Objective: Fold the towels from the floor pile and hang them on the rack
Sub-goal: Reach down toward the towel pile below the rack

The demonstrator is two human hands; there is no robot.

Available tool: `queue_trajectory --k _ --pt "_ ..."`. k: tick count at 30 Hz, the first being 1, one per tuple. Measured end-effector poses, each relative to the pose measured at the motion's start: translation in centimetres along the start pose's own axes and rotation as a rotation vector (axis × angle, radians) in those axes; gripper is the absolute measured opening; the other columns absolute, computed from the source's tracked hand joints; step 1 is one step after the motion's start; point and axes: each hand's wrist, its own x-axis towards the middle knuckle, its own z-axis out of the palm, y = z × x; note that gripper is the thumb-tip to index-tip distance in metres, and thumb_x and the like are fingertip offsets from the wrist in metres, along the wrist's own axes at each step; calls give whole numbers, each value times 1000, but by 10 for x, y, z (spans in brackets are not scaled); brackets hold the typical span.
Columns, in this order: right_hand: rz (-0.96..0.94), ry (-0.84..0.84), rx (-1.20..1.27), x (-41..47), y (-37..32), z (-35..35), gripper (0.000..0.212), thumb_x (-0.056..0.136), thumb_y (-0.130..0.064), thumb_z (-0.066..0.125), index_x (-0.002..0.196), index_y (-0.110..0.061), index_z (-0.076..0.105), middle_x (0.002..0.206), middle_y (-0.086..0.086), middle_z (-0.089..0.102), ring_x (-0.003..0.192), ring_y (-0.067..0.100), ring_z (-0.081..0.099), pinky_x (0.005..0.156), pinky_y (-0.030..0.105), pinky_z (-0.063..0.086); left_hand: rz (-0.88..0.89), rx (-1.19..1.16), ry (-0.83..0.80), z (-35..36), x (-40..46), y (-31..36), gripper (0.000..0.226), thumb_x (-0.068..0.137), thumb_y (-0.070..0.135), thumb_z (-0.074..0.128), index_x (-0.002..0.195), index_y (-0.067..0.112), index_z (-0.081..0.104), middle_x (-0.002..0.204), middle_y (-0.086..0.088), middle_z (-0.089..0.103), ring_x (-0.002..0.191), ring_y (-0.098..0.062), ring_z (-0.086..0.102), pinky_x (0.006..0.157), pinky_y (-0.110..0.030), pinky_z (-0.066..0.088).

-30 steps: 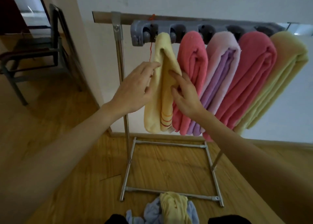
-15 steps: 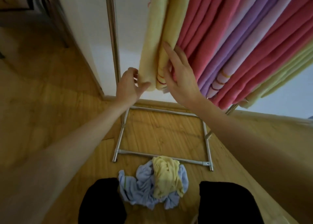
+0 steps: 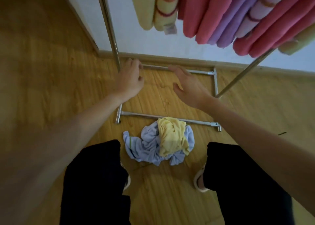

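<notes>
A crumpled pile lies on the wooden floor between my feet: a yellow towel [image 3: 172, 136] on top of a light blue towel [image 3: 144, 146]. Above it my left hand [image 3: 129, 80] hangs with loosely curled fingers, holding nothing. My right hand [image 3: 187, 85] is spread, fingers relaxed, also empty. Both hover over the rack's metal base frame [image 3: 215, 81]. At the top hang the folded towels: a yellow striped towel [image 3: 158, 11], a pink towel [image 3: 196, 16], a lilac towel [image 3: 238, 20], another pink towel [image 3: 265, 37] and a pale yellow towel [image 3: 296, 42].
The rack's left upright pole [image 3: 109, 25] rises just left of my left hand; a slanted pole [image 3: 242, 74] stands at the right. A white wall with a wooden skirting board [image 3: 170, 58] runs behind. My legs in dark trousers and sandals flank the pile.
Both hands have let go of the hung yellow striped towel and dropped toward the floor. The view has tilted down, bringing the floor pile and my legs into sight.
</notes>
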Motion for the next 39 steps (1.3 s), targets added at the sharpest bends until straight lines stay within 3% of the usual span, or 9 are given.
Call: queue_trajectory --k 8,11,14,18,21,26,30,34,39 --pt "390 -497 4 -77 94 133 51 94 -9 47 143 -8 33 147 10 34 125 30 45 96 37 41 -84 206 -666 119 -50 -44 23 87 13 56 107 2 51 108 -17 52 98 -34 53 79 -45 47" --pt "503 -607 50 -110 119 181 52 93 -8 47 142 -4 34 138 16 41 122 34 45 98 37 39 -186 126 -792 165 -81 -46 6 90 9 52 88 5 49 88 -10 47 80 -28 50 70 -43 45" --pt "604 -686 83 -136 138 218 48 94 -8 46 139 1 34 131 20 46 115 32 49 88 34 39 -274 -52 -890 217 -115 -48 38 91 3 49 60 14 29 57 -4 29 51 -19 30 54 -35 26" --pt "709 -705 216 -158 154 259 40 99 -5 41 136 8 36 133 24 49 122 36 48 98 31 33 -508 -294 -835 262 -147 -30 14 95 15 52 85 7 47 70 1 42 62 -16 39 62 -39 35" --pt "730 -672 282 -167 161 276 53 100 -7 40 147 3 18 135 21 48 118 33 52 99 35 40 -599 -289 -802 291 -159 -21 45 95 28 52 128 -1 44 105 -8 55 93 -24 55 82 -41 47" --pt "777 -432 432 -170 158 282 28 98 -1 41 123 11 48 103 22 59 93 33 55 78 19 42 -740 -366 -687 308 -162 -15 31 97 28 50 114 3 54 107 -13 61 100 -30 59 76 -38 46" --pt "1079 -178 645 -158 147 272 26 95 -11 43 70 -8 51 68 7 49 68 20 49 70 37 41 -790 -526 -589 296 -164 0 21 97 27 49 103 8 57 96 -7 60 96 -28 59 70 -33 41" --pt "1399 -70 977 -150 130 248 32 92 -26 58 100 5 61 98 19 65 97 32 64 91 45 52 -788 -652 -554 272 -176 15 17 97 22 50 103 9 58 95 -9 62 93 -24 60 78 -36 47" --pt "1325 -49 994 -149 108 210 27 86 -14 67 110 -1 64 100 12 64 95 24 61 91 39 53 -875 -713 -499 232 -193 33 21 97 20 52 113 9 59 106 -8 64 102 -26 61 89 -45 50"
